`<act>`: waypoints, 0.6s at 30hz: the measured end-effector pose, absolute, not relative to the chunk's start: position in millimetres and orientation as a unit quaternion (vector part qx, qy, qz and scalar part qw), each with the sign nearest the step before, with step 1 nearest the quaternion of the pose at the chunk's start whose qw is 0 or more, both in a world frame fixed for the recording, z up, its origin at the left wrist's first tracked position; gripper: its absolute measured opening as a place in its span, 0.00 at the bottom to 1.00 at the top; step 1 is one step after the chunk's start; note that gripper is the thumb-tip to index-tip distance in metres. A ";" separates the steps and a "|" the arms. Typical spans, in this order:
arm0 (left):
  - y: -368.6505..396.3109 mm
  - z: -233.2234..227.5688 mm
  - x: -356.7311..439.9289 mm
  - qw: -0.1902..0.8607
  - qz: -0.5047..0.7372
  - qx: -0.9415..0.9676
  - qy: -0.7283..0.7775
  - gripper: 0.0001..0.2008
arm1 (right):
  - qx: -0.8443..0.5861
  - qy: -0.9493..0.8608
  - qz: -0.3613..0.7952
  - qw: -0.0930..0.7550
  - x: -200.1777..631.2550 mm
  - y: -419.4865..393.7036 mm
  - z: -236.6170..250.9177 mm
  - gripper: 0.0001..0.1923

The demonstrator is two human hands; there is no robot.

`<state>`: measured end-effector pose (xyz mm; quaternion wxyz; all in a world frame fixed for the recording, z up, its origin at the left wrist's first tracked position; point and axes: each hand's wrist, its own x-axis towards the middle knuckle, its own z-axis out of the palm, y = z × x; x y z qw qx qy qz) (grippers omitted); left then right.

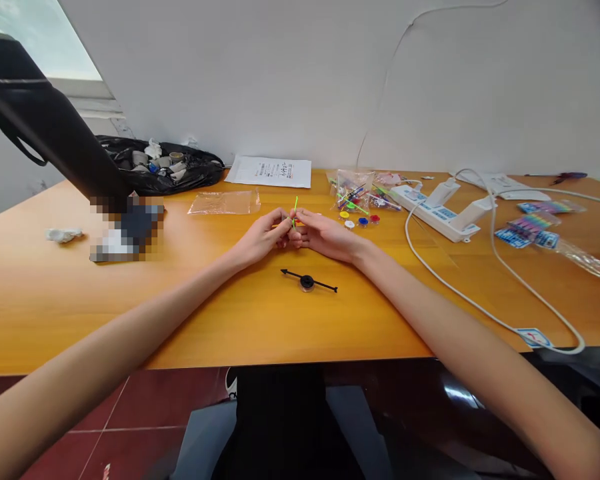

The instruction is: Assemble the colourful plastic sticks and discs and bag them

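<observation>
1. Orange wooden bench (130, 313) against a white wall carries everything in view, with both forearms reaching out over its near edge toward the middle
2. Both hands meet at the centre of the bench: the left hand (261, 238) and the right hand (325, 235) are fingertip to fingertip, both pinched narrow around a thin green stick (295, 211)
3. That green stick stands nearly upright, its long axis running up and away from the fingers, its upper end free above them and its lower end hidden inside the pinch; something small and orange seems to sit low between the fingers, too small to make out
4. Neither hand is clearer as the holder; both touch the stick, the right hand's fingers lying slightly over the left's
5. Just nearer the person than the hands lies a black spinner piece (307, 282), a round hub with a rod through it, its long axis running left to right across the bench, apart from both hands
6. Beyond the right hand sit small coloured discs (361, 220) and a clear bag of sticks (353, 187), near but not touched
7. Further right lies a white power strip (440, 212) with its cable (460, 293) looping toward the bench edge
</observation>
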<state>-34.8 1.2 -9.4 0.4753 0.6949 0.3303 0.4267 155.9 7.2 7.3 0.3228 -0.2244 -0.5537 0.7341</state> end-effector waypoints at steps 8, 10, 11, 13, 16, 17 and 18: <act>-2.2 -3.8 -33.2 0.555 0.464 0.618 0.307 0.10 | -0.265 -0.560 0.700 0.355 156.4 20.8 -0.2 0.10; -6.4 -0.6 -34.4 0.569 0.477 0.591 0.315 0.10 | -0.276 -0.556 0.688 0.375 155.2 22.6 -1.4 0.09; -8.4 0.3 -35.6 0.570 0.485 0.580 0.322 0.10 | -0.280 -0.562 0.674 0.388 153.8 21.8 -1.6 0.09; -11.6 0.7 -38.9 0.568 0.502 0.559 0.335 0.08 | -0.290 -0.594 0.611 0.436 150.6 17.5 -1.0 0.09; -14.2 0.1 -43.5 0.578 0.527 0.520 0.343 0.06 | -0.324 -0.669 0.439 0.506 149.4 11.1 1.3 0.11; -14.7 0.3 -44.5 0.582 0.535 0.506 0.345 0.07 | -0.339 -0.698 0.376 0.506 150.7 11.1 2.0 0.12; -15.1 0.7 -45.1 0.586 0.540 0.494 0.348 0.09 | -0.354 -0.728 0.316 0.494 152.6 12.7 2.4 0.12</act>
